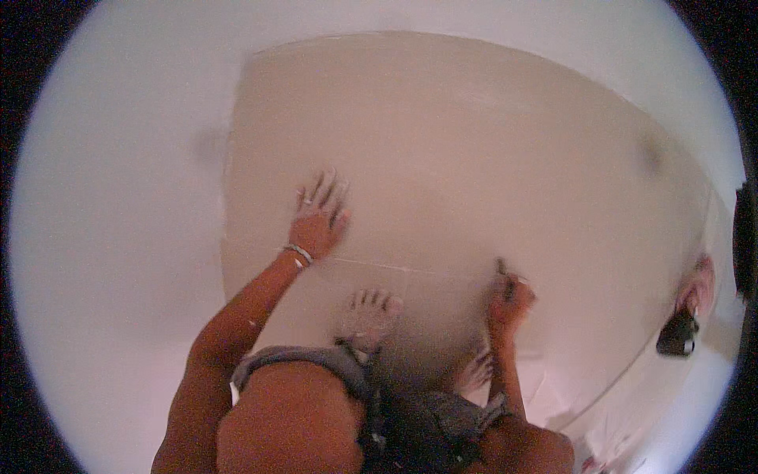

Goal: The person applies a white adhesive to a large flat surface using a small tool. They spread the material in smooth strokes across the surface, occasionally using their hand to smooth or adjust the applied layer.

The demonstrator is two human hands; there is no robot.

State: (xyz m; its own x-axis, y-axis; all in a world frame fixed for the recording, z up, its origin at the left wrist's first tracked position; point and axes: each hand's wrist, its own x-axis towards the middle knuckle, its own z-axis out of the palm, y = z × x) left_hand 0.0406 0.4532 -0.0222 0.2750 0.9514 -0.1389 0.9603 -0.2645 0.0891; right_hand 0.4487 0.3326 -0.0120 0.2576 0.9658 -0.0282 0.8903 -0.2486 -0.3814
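My left hand (pixel 323 216) lies palm down with fingers spread on a broad tan floor surface (pixel 414 148), and a pale bracelet (pixel 299 253) circles its wrist. My right hand (pixel 510 299) is at the right of centre, low over the same surface. Its fingers are curled around a small, dark, blurred object (pixel 502 266) that I cannot identify. Between the hands a thin pale line (pixel 404 269) crosses the tan surface. My bare toes (pixel 376 299) show between my arms, and part of the other foot (pixel 477 370) is beside my right forearm.
Pale walls (pixel 118 178) border the tan surface at the left and top. At the right edge are part of a person's foot (pixel 699 284) and a dark object (pixel 678 335) beside it. A thin dark cord or line (pixel 610 385) curves along the lower right.
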